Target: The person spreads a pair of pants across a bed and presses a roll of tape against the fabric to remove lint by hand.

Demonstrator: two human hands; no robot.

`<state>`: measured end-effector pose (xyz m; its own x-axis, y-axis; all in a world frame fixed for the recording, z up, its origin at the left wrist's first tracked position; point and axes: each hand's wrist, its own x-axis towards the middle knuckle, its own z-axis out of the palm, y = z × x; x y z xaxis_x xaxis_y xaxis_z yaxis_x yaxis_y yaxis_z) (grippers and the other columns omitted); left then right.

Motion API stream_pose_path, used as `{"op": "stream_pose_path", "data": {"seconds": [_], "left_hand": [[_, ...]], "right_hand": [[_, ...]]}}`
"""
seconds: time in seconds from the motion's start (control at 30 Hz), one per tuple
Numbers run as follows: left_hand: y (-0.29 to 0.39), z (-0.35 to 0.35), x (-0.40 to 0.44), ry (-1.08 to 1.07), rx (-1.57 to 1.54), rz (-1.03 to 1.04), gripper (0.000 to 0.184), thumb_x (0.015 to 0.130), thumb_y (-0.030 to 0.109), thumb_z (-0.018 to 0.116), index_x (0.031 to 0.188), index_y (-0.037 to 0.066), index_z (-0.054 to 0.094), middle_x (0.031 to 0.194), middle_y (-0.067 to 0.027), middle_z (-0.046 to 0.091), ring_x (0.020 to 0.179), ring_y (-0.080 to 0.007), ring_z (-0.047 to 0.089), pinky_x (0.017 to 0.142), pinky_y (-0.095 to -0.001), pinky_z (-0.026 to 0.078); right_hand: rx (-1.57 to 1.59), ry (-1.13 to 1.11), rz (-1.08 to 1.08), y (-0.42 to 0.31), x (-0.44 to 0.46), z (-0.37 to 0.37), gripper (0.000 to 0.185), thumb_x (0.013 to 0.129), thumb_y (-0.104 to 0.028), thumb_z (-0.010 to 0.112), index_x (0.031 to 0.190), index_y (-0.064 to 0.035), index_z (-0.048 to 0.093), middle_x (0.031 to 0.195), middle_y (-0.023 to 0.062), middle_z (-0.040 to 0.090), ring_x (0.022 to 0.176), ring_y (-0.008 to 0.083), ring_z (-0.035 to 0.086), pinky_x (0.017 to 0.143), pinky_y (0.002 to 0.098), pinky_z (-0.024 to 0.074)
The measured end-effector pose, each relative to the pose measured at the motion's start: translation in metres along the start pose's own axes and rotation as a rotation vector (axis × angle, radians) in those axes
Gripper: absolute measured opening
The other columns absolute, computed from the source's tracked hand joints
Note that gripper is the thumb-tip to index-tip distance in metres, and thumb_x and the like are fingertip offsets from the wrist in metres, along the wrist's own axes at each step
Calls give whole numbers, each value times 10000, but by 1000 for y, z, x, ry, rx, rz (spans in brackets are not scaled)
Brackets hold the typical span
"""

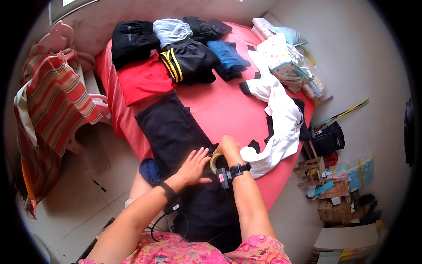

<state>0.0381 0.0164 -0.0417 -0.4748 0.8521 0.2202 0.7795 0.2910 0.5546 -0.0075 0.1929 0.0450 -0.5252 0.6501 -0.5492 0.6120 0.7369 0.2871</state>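
A pair of black trousers [169,127] lies stretched along the bed's near left side and down towards my lap. My left hand [193,167] rests flat on the dark cloth, fingers extended and holding nothing. Just right of it, my right hand [227,146] is curled at the trousers' edge, closed on a yellowish ring that looks like a roll of tape [213,163]. Its fingertips are partly hidden. To the right of this hand, a white garment [283,132] with black parts lies rumpled on the bed.
The pink bed [215,110] carries folded clothes at the back: red cloth [145,81], yellow-striped black trousers [189,61] and jeans [228,57]. A chair draped with striped cloth [57,101] stands left. Bedding [285,61] lies back right; boxes [336,211] sit on the floor right.
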Motion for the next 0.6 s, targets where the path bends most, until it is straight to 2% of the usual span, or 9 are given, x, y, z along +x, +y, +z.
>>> {"op": "stream_pose_path", "data": {"seconds": [0.13,0.2,0.23,0.27,0.37,0.43,0.47,0.53,0.6], "left_hand": [[-1,-1,1,-16,-18,-12,881,714,591,653,1332,28,374,1480,-195,243,1406,-307,160,1136,-453,125],[-4,3,2,-13,-8,-2,901,709,627,636,1338,46,357,1478,-202,239,1404,-318,163,1133,-454,122],[-5,5,3,-15,-34,-10,911,694,613,662,1340,49,356,1478,-202,238,1406,-317,154,1134,-455,112],[-7,2,5,-50,-80,-17,907,679,595,685,1345,71,362,1485,-201,221,1412,-317,131,1134,-461,99],[-13,-14,16,-226,-228,-51,877,709,565,687,1374,101,355,1493,-198,198,1417,-325,93,1132,-470,77],[-8,-38,21,-278,-489,-111,807,767,516,674,1379,91,363,1475,-187,247,1390,-328,188,1117,-465,163],[4,-59,20,-275,-633,-134,779,785,494,671,1377,88,369,1466,-180,268,1378,-322,225,1108,-463,201],[35,-95,8,-291,-669,-119,805,804,492,657,1405,78,316,1444,-178,303,1351,-298,284,1088,-416,264],[61,-115,-10,-476,-1226,67,889,783,438,708,1439,75,229,1433,-183,314,1349,-283,284,1088,-370,265]], "right_hand": [[226,201,-150,34,-39,15,397,607,-353,840,860,-79,702,877,145,687,861,278,668,711,371,519],[623,512,-348,60,-73,28,394,643,-363,820,637,-34,602,599,52,615,553,181,594,546,334,459],[897,552,-414,73,-89,38,372,681,-305,811,632,-15,584,576,37,574,512,118,529,504,287,430],[1035,557,-451,83,-113,40,310,750,-232,771,643,-18,576,584,15,563,535,74,514,486,254,413],[1420,468,-440,111,-167,60,274,803,-234,733,678,-39,584,600,-3,569,533,54,497,481,220,392],[1824,478,-536,122,-192,78,204,863,-211,675,786,-44,586,665,-18,573,537,35,462,496,182,366],[1841,488,-540,125,-200,89,204,863,-211,675,786,-44,586,665,-18,573,537,35,462,496,182,366],[2100,485,-658,125,-212,109,171,887,-206,641,876,-50,573,706,-21,574,543,33,441,519,179,363],[2185,498,-719,116,-220,120,155,896,-193,626,897,-49,571,746,-14,583,573,34,449,552,177,372]]}}
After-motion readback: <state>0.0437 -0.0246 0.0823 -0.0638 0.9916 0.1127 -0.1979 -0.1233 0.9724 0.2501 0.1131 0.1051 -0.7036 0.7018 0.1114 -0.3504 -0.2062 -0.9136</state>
